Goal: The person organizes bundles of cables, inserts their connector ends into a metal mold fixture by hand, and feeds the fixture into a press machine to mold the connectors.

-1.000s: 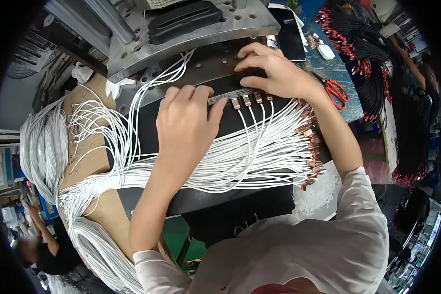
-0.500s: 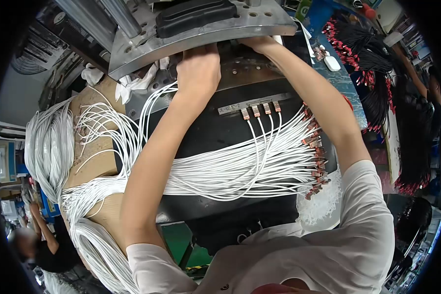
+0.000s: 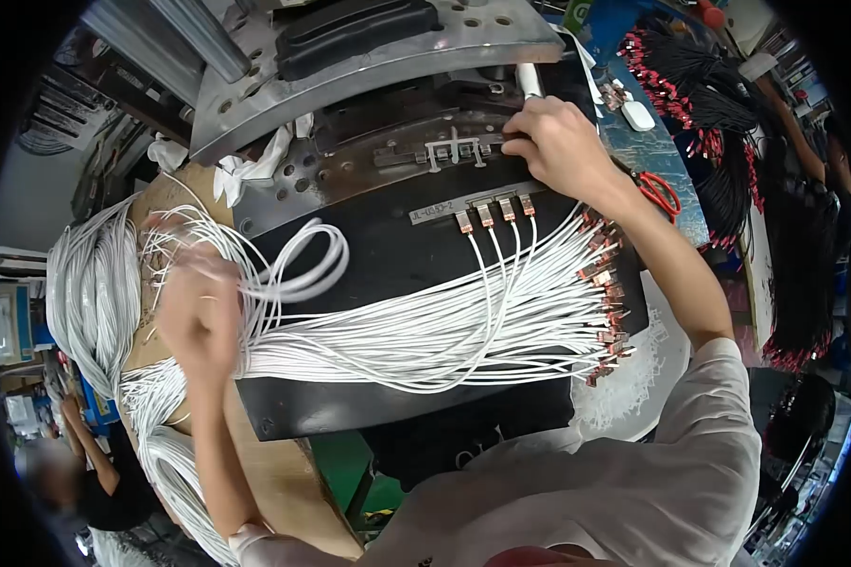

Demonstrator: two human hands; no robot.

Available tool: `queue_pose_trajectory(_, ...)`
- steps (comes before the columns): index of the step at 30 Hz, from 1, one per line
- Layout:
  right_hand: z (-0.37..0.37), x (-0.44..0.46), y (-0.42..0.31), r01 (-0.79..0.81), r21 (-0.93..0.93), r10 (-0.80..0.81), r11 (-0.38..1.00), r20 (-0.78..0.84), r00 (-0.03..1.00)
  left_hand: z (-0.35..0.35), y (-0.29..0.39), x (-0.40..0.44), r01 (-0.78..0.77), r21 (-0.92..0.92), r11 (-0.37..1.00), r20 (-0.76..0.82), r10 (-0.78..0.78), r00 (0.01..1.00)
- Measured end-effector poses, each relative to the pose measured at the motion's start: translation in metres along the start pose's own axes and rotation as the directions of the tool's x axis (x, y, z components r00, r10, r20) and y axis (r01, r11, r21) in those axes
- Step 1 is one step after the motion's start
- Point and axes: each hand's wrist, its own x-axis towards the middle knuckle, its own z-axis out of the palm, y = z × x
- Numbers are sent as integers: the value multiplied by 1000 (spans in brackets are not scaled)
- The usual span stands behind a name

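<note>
My left hand (image 3: 201, 307), blurred by motion, is closed on white cables (image 3: 317, 260) that loop out to its right. Close to the press, my right hand (image 3: 567, 146) has curled fingers at the right end of a metal mould bar (image 3: 397, 156); what they pinch is too small to make out. A pale branched piece (image 3: 456, 151) lies at that bar, left of my right fingertips. Below it, a marked metal strip (image 3: 432, 214) holds several cable connectors (image 3: 486, 215) side by side. A thick spread of white cables (image 3: 416, 331) with copper-coloured ends crosses the black surface.
A heavy metal press plate (image 3: 378, 85) overhangs the mould. Red-handled scissors (image 3: 660, 194) and a white case (image 3: 638, 115) lie at the right. Black cables with red ends (image 3: 704, 85) are beyond. Coiled white cables (image 3: 90, 283) hang at the left. Another person (image 3: 95, 482) is at far left.
My left hand has come out from under the press and swung down left with looped cables. My right hand has drawn back from beneath the plate, and the pale branched piece now shows.
</note>
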Motion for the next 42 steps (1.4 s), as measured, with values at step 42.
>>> queue_pose_trajectory(42,74,149,55,247,52,-182,968,-533,827,192,37,144,-195,212,958,71,184,980)
